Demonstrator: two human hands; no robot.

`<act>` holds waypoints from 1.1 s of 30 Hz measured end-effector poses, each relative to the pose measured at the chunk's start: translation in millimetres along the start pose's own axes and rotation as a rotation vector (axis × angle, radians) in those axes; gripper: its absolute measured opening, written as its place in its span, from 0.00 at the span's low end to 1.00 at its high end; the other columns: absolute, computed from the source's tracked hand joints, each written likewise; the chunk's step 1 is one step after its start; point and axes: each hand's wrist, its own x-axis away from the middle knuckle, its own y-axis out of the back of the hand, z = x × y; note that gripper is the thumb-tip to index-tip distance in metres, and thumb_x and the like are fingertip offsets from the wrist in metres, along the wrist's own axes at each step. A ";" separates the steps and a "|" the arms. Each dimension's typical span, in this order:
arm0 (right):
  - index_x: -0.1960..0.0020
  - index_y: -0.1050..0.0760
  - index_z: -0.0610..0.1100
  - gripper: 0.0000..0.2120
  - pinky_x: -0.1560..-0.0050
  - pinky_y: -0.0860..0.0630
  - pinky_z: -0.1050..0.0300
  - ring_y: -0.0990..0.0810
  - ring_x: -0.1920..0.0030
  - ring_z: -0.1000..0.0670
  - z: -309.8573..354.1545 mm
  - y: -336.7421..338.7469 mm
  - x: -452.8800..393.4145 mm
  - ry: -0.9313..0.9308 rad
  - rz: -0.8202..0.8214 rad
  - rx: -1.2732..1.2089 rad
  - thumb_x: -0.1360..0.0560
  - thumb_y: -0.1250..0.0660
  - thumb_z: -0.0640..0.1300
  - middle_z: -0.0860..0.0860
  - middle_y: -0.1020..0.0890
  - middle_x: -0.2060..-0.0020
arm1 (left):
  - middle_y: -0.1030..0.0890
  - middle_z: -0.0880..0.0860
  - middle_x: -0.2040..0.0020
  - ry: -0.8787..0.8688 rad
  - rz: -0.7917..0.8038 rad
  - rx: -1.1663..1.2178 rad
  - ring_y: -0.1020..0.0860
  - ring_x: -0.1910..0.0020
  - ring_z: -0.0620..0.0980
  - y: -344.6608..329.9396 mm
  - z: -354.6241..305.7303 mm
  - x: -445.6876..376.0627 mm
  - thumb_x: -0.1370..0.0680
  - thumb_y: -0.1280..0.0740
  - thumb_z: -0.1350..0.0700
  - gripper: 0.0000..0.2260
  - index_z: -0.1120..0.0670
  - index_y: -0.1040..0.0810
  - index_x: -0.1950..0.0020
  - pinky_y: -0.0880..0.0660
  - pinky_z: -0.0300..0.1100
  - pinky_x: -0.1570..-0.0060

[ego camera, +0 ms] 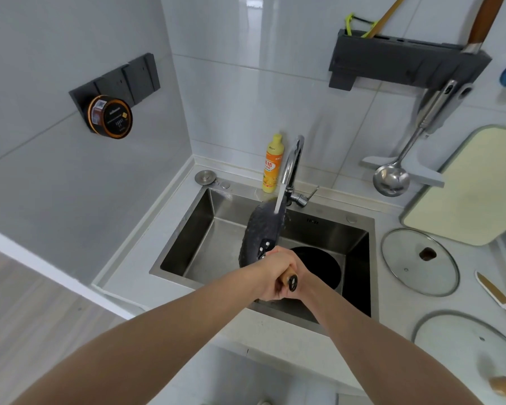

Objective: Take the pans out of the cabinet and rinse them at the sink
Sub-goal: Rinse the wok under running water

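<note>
Pan [264, 229] beyond both clasped hands

White counter [146, 247] (sink inset): two glass lids [420, 262], knife [497, 296].

Second pan [316, 266] half hidden behind hands.

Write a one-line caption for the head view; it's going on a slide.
Both hands grip a dark pan tilted under the running faucet.
</note>
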 end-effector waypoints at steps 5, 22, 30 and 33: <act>0.66 0.33 0.42 0.16 0.72 0.33 0.61 0.29 0.78 0.54 -1.3 -5.0 5.9 0.002 -0.007 0.068 0.20 0.48 0.40 0.51 0.29 0.80 | 0.24 0.55 0.54 -0.015 0.016 -0.012 0.23 0.59 0.49 3.7 3.0 0.7 0.31 0.36 0.59 0.17 0.53 0.24 0.42 0.26 0.35 0.75; 0.62 0.21 0.39 0.10 0.62 0.21 0.55 0.18 0.65 0.45 -37.4 -30.5 31.5 -0.051 0.056 -0.057 0.27 0.33 0.44 0.43 0.20 0.65 | 0.26 0.56 0.59 -0.094 0.120 -0.127 0.26 0.63 0.49 44.4 50.5 40.9 0.23 0.40 0.61 0.04 0.58 0.28 0.50 0.28 0.37 0.67; 0.50 0.22 0.37 0.14 0.67 0.20 0.59 0.14 0.64 0.47 -64.1 -56.6 31.7 -0.109 0.009 0.069 0.20 0.35 0.49 0.43 0.14 0.62 | 0.17 0.61 0.56 0.047 0.418 0.023 0.16 0.62 0.53 96.6 69.3 32.9 0.20 0.41 0.66 0.10 0.63 0.27 0.40 0.17 0.48 0.55; 0.50 0.23 0.38 0.12 0.65 0.23 0.59 0.17 0.64 0.47 -70.7 -56.5 24.8 -0.095 -0.052 0.109 0.22 0.34 0.48 0.41 0.18 0.54 | 0.22 0.61 0.55 0.100 0.353 0.045 0.18 0.69 0.53 93.5 77.2 23.0 0.23 0.40 0.68 0.12 0.63 0.28 0.40 0.20 0.42 0.67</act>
